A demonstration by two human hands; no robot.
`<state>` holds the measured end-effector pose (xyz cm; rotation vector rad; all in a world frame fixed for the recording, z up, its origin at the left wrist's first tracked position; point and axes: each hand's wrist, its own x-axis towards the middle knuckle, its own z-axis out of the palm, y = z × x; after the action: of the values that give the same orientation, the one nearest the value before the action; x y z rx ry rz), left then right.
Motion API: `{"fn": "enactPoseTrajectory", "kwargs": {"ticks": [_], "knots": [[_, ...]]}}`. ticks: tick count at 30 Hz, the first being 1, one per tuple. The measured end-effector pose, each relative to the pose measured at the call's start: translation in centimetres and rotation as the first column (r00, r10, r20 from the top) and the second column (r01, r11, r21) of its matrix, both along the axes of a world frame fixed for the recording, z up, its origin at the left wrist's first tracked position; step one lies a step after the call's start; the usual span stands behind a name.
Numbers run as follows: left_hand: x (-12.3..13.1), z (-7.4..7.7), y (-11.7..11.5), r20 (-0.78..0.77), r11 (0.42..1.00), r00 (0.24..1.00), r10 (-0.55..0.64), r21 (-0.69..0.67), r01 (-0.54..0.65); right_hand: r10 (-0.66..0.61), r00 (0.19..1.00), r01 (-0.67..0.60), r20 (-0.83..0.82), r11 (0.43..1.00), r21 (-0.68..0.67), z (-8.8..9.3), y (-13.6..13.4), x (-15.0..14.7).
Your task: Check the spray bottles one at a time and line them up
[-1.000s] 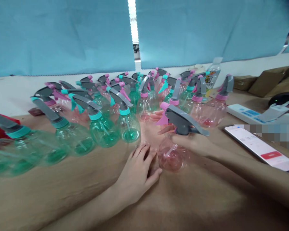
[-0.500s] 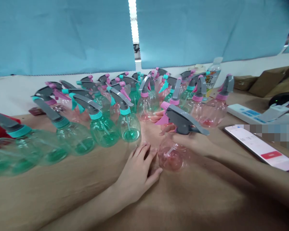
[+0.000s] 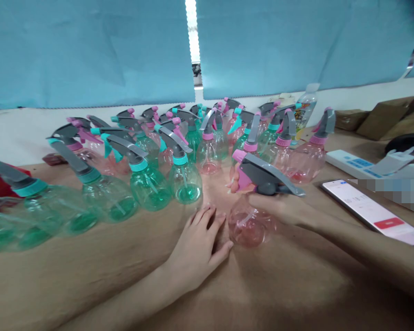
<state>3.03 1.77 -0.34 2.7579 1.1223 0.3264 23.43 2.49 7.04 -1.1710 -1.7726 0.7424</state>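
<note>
A transparent pink spray bottle (image 3: 248, 225) stands in front of me, with a grey spray head (image 3: 265, 172) and a pink nozzle pointing left. My right hand (image 3: 279, 207) reaches behind it, fingers curled round at the pink trigger (image 3: 243, 179). The head and bottle hide most of that hand. Flat on the table, my left hand (image 3: 198, 243) lies just left of the bottle with its fingers spread, holding nothing. Beyond it stands a green spray bottle (image 3: 186, 181) with a turquoise collar, apart from the hand.
Several green and pink spray bottles (image 3: 150, 184) crowd the wooden table (image 3: 131, 276) to the left and back. To the right lie a phone (image 3: 376, 207), a white power strip (image 3: 355, 163) and brown cardboard (image 3: 382, 119). A clear drink bottle (image 3: 307, 103) stands behind, near the blue curtain (image 3: 124, 50).
The fingers of my right hand, stretched past the trigger before, have curled in around it. The pink bottle stays almost in place, and my left hand has not visibly moved.
</note>
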Motion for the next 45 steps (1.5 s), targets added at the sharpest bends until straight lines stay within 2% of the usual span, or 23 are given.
{"fn": "enactPoseTrajectory", "kwargs": {"ticks": [3, 11, 28, 37, 42, 45], "knots": [[0.0, 0.0, 0.0, 0.001, 1.000, 1.000, -0.005, -0.010, 0.005, 0.006, 1.000, -0.006, -0.004, 0.998, -0.066, -0.1, 0.0, 0.0], [0.0, 0.0, 0.1, 0.015, 1.000, 1.000, -0.005, -0.006, 0.005, 0.105, 0.990, -0.107, -0.094, 0.994, -0.012, 0.5, 0.2, -0.5], [0.0, 0.0, 0.1, 0.013, 1.000, 1.000, -0.005, -0.003, 0.005, 0.064, 0.980, -0.077, -0.189, 0.995, -0.064, -0.4, 0.4, -0.4], [0.0, 0.0, 0.0, 0.012, 1.000, 1.000, -0.004, -0.004, 0.004, 0.080, 0.990, -0.083, -0.120, 0.996, -0.019, -0.1, 0.3, -0.5], [0.0, 0.0, 0.0, 0.011, 1.000, 1.000, -0.008, -0.005, 0.009, -0.003, 0.997, 0.004, -0.075, 1.000, 0.014, 0.4, 0.2, -0.7], [0.0, -0.1, 0.1, 0.020, 1.000, 1.000, -0.009, -0.004, 0.009, 0.028, 0.996, -0.028, -0.081, 1.000, 0.007, 0.2, 0.2, -0.6]]}}
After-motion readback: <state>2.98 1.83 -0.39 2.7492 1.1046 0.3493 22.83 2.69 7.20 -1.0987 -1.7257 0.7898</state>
